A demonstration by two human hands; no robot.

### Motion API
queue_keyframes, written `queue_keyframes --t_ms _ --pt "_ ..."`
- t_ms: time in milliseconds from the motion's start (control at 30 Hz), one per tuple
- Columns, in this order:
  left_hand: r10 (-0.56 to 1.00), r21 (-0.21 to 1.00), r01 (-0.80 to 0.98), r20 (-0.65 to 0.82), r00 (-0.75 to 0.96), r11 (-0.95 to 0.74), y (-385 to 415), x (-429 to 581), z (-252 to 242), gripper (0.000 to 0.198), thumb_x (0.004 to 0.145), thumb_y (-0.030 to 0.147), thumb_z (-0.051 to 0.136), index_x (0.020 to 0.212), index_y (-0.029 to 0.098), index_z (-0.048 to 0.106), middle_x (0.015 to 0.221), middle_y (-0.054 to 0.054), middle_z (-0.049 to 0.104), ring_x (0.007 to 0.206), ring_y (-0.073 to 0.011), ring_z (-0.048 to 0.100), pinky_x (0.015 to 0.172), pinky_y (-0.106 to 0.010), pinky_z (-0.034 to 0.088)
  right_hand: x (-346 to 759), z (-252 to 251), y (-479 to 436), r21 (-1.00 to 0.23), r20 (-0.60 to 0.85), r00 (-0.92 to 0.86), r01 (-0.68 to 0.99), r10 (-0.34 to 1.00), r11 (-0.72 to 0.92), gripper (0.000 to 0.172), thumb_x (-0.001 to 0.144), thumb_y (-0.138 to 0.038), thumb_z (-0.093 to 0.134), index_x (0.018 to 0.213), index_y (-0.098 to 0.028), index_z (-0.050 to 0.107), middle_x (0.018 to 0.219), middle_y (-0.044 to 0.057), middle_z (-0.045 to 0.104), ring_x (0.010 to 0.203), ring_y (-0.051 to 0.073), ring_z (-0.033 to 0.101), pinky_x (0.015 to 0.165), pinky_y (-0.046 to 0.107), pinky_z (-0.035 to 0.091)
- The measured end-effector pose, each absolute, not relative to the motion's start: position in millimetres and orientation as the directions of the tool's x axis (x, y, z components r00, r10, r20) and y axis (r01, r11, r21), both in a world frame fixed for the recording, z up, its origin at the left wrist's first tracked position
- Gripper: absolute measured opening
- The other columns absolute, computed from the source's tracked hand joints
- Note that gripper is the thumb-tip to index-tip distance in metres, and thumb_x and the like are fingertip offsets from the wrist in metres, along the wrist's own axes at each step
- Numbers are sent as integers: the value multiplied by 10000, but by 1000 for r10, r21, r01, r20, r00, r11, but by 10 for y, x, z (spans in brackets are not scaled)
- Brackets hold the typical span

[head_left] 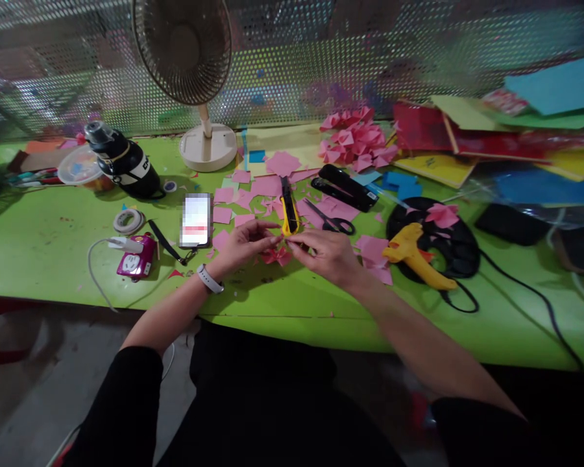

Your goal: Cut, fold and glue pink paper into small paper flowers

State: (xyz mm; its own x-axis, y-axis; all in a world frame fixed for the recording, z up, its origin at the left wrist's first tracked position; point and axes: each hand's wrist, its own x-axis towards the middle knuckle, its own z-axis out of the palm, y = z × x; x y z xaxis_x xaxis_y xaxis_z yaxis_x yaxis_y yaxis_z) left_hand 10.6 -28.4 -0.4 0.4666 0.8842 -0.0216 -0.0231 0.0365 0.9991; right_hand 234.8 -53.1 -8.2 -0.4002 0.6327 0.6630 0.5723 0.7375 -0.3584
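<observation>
At the desk [43,240] front — pink paper piece [276,255] half folded

Left hand [243,246] and right hand [324,253] pinch it narrowly, just above the desk. Behind lie flat pink squares [222,214], unfolded; farther back, a heap of finished folds [355,139] — so, I'd judge, partway through.

Bare tabletop [43,240] far left, also strip along front edge. Cutter [289,214], scissors [335,224] crowd just behind left hand [243,245], right hand [326,254]. Glue gun [416,254] blocks right; phone [195,220], charger [135,263] block left.
</observation>
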Motion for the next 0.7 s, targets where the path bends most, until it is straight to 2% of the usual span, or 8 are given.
queue_keyframes --t_ms 67,133,200,267,333,500,600,700 --pt "912 977 160 63 406 -139 -297 61 96 390 825 528 754 837 149 664 749 -35 690 590 -77 577 564 -222 456 2460 -61 -548 -367 626 -368 639 687 676 148 958 -204 621 993 -213 764 891 46 805 714 173 740 613 296 577" --pt "854 865 391 76 514 -313 -315 15 172 393 839 532 733 727 160 672 649 -28 649 550 -86 524 530 -235 382 2584 -80 -584 -378 571 -329 708 752 596 153 958 -240 618 974 -227 769 900 42 807 683 176 733 588 302 559" --pt "801 688 542 97 591 -483 -335 -9 191 336 832 501 736 762 174 710 667 -33 658 574 -109 523 546 -254 348 2676 -155 -638 -390 498 -311 754 810 529 168 961 -264 606 977 -237 770 916 35 810 671 181 733 570 308 550" --pt "768 527 616 120 629 -586 -352 -5 153 253 808 439 748 810 186 724 728 -44 678 625 -135 542 564 -265 327 2716 -271 -699 -386 440 -321 776 839 499 185 965 -262 586 969 -239 770 918 28 812 677 188 741 558 311 549" --pt "745 448 637 108 658 -628 -360 14 92 187 781 372 755 821 193 716 767 -48 687 663 -153 557 578 -268 322 2722 -385 -758 -360 411 -342 791 845 495 194 964 -254 579 928 -236 768 892 28 810 681 197 743 546 315 549" --pt "743 441 654 43 668 -614 -338 35 28 117 809 300 701 781 188 678 804 -58 701 714 -179 588 613 -277 350 2838 -432 -897 -352 442 -286 816 850 458 163 945 -291 619 917 -234 769 883 39 804 677 200 733 548 317 543" --pt "743 434 650 70 666 -624 -326 52 8 136 841 321 687 845 185 689 837 -70 717 728 -183 600 612 -275 359 3065 -316 -977 -381 490 -131 857 862 346 197 945 -345 613 941 -229 772 878 40 799 627 174 700 579 305 535" --pt "759 444 650 118 640 -617 -339 104 -76 209 891 383 648 888 185 717 761 -63 699 668 -168 581 604 -274 360 3351 -207 -1021 -380 509 33 905 860 190 252 918 -361 594 931 -184 774 867 93 792 618 179 669 620 309 523"
